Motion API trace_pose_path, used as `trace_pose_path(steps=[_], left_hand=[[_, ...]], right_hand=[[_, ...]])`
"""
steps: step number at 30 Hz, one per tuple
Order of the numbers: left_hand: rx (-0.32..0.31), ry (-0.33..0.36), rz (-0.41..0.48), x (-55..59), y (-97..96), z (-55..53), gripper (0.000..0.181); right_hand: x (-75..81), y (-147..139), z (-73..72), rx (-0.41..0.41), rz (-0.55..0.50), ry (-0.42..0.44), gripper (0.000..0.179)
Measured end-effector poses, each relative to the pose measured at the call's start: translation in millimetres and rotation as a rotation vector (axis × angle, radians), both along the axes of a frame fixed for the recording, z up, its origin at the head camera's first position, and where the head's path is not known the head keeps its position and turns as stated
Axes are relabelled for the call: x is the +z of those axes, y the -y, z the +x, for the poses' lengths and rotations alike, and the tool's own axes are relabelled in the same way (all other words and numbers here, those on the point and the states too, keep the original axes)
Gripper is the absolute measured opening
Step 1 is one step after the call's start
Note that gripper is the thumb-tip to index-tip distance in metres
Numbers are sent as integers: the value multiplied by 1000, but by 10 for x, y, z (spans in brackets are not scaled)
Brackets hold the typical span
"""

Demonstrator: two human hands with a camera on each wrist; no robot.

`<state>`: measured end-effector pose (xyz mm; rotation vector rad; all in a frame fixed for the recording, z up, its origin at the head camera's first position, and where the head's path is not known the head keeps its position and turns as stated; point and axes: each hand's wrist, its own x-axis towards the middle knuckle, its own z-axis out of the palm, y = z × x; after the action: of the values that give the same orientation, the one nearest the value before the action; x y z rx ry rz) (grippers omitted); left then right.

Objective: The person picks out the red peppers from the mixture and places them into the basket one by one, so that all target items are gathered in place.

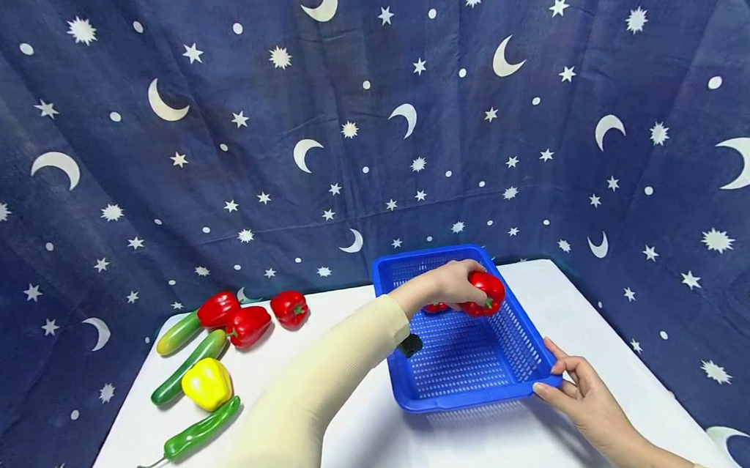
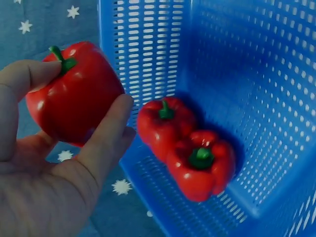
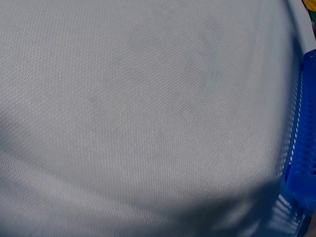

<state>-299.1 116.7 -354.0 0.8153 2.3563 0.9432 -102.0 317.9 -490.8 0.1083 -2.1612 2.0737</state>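
My left hand point(image 1: 453, 284) holds a red bell pepper point(image 1: 489, 292) over the right side of a blue perforated plastic basket point(image 1: 457, 401). In the left wrist view the thumb lies by the green stem of this held pepper point(image 2: 79, 98), with fingers around its other side. Two more red bell peppers, one point(image 2: 165, 126) behind the other point(image 2: 201, 165), sit together inside the basket; the head view shows them mostly hidden by the left hand. My right hand point(image 1: 589, 401) grips the basket's near right corner, thumb at the front rim and fingers at the side.
On the white table's left lie three red bell peppers point(image 1: 290, 310), a yellow bell pepper point(image 1: 207, 384), two cucumbers point(image 1: 187, 370) and a long green chili pepper point(image 1: 202, 431). A dark blue curtain point(image 1: 342, 156) with moons and stars hangs behind and around the table.
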Motion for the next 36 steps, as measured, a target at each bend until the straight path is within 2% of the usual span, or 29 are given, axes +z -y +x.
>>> trace_pose_path(steps=[7, 13, 20, 28, 34, 36], left_hand=[[35, -112, -206, -262, -117, -8, 63], [51, -127, -283, -432, -166, -9, 63], [85, -112, -312, -531, -194, -16, 66], [59, -132, -329, -607, -217, -13, 69], [36, -182, -344, -650, -236, -9, 66], [28, -179, -334, -652, -239, -12, 65]], right_hand=[[2, 34, -16, -13, 19, 26, 37], [13, 55, -12, -11, 8, 24, 38], [16, 49, 3, -12, 11, 28, 38], [27, 31, 14, -21, 21, 41, 40], [20, 20, 19, -24, 15, 42, 40], [14, 14, 17, -24, 13, 39, 40]])
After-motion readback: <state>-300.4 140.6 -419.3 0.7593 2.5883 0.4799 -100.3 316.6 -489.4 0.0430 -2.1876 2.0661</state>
